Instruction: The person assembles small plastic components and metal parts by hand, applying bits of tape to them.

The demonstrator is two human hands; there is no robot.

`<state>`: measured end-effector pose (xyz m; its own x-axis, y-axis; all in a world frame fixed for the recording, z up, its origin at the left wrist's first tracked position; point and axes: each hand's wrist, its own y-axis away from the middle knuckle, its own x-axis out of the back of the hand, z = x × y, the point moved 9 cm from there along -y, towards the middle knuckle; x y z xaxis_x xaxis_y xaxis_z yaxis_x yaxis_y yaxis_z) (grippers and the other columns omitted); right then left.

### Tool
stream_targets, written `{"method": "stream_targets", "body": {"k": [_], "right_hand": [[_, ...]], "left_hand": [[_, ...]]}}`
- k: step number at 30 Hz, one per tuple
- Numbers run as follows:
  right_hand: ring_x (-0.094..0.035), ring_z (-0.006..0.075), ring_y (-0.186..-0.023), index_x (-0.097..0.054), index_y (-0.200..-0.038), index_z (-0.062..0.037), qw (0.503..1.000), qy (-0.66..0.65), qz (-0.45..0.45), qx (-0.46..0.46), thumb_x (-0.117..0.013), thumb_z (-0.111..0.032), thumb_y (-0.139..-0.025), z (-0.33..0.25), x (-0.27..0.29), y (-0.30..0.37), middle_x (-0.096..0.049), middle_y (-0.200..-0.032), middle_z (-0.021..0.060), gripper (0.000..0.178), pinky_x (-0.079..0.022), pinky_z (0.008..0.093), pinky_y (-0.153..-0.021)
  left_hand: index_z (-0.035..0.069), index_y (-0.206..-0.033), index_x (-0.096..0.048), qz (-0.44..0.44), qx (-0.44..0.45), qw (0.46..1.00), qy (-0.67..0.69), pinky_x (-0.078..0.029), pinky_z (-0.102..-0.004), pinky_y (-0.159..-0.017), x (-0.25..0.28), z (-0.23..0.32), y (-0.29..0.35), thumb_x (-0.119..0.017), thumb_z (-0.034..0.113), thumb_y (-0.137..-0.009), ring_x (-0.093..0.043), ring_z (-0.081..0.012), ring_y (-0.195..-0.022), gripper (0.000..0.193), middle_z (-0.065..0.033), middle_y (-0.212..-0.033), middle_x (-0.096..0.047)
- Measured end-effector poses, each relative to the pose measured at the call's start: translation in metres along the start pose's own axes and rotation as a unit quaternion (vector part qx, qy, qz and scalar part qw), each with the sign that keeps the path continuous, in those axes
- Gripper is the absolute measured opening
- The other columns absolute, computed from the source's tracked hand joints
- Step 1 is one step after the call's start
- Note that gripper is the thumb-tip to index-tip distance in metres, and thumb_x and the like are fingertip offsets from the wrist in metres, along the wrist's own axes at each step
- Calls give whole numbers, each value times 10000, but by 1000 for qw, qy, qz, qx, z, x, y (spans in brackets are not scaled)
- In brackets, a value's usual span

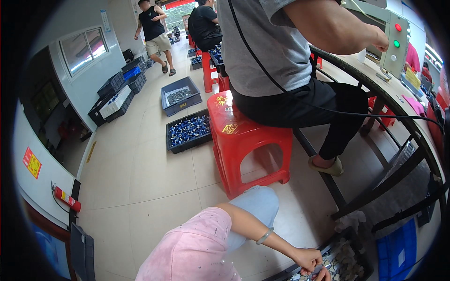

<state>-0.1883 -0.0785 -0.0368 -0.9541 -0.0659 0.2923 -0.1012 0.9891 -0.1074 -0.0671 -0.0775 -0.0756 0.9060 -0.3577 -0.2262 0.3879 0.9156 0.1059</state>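
1. Nearest is the person's pink sleeve [187, 243], the left forearm reaching away from it down to the right, a bangle [265, 235] at the wrist.
2. The left hand [307, 259] has its fingers curled inward and down; whether the tips press together or pinch a piece cannot be told.
3. The right hand [322, 274] shows only in part at the lower edge, just beside the left fingertips; its grip, and any contact between the two, cannot be told.
4. The small pale pieces [347, 262] lie loose in a black tray [364, 256], mostly to the right of both hands. They are jumbled, with no shared long axis. In the view, the right hand looks slightly nearer the heap's middle, while the left borders its left side.
5. Right of the tray stands a blue bin [397, 248].
6. Farther off, a grey-shirted person [267, 51] sits on a red stool [251, 136] beside the worktop [393, 91].
7. Left of the stool, a dark tray [190, 131] holds blue-and-white parts; beyond it stands a grey bin [180, 107].
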Motion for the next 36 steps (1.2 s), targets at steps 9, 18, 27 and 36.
{"method": "stream_targets", "body": {"k": [9,18,27,36], "right_hand": [[-561,147,-674,-646,-939,84,1000,9,1,-29,-634,-123,-868,-14,-4,1,-651,-801,105,218,-479,264,-607],[-571,160,-706,-648,-952,82,999,14,-12,-48,-625,-133,-874,-13,-5,4,-658,-821,133,229,-487,278,-621],[-563,157,-688,-651,-957,83,999,20,-21,-46,-623,-134,-876,-22,-12,5,-654,-834,133,233,-483,285,-624],[-554,160,-688,-651,-884,98,999,2,-4,-54,-655,-107,-847,-27,-15,7,-646,-806,137,208,-475,278,-620]], "left_hand": [[-40,-593,-431,1,0,1000,-10,-521,-287,-409,3,1,1,-503,-89,-682,-628,-206,-461,124,-182,-581,-615],[-6,-760,-628,-7,36,995,-92,-534,-289,-536,3,7,3,-658,90,-803,-659,-168,-586,110,-109,-681,-665],[1,-676,-607,8,31,990,-139,-483,-266,-503,8,13,8,-692,101,-747,-633,-125,-560,150,-70,-660,-663],[30,-704,-637,20,-7,990,-139,-471,-268,-515,13,-3,3,-704,126,-728,-614,-123,-566,120,-59,-663,-660]]}}
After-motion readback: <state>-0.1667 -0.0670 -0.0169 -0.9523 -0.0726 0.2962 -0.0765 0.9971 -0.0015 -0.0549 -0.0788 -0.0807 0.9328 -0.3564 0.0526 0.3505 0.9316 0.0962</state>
